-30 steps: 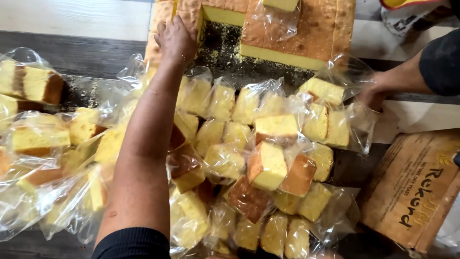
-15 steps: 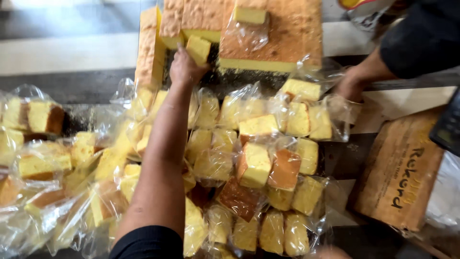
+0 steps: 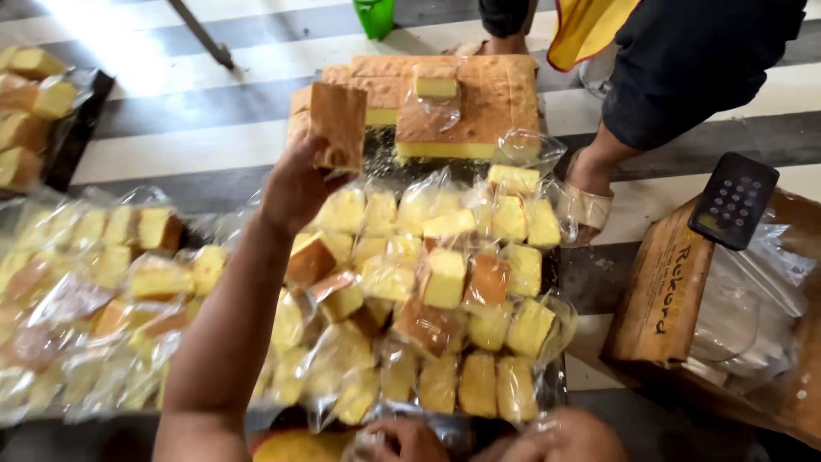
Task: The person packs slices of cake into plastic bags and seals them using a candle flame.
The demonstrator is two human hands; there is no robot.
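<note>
My left hand (image 3: pixel 295 184) reaches forward and is shut on a brown-crusted slice of sponge cake (image 3: pixel 338 124), held upright just left of a big uncut cake slab (image 3: pixel 492 107). A bagged yellow slice (image 3: pixel 436 85) rests on top of the slab. Below my arm lies a heap of cake slices in clear bags (image 3: pixel 445 282). My right hand (image 3: pixel 560 436) shows only partly at the bottom edge, against clear plastic; its grip is hidden.
Another person in dark clothes crouches at the top right, with a hand (image 3: pixel 590 188) at the heap's edge. A cardboard box (image 3: pixel 663 291) with clear bags stands on the right, a dark keypad device (image 3: pixel 734 201) on it. More bagged slices (image 3: pixel 94 291) lie left.
My left hand took a slice from the left edge of the slab and lifted it clear. The view has pulled back, and the other person's hand stays by the heap.
</note>
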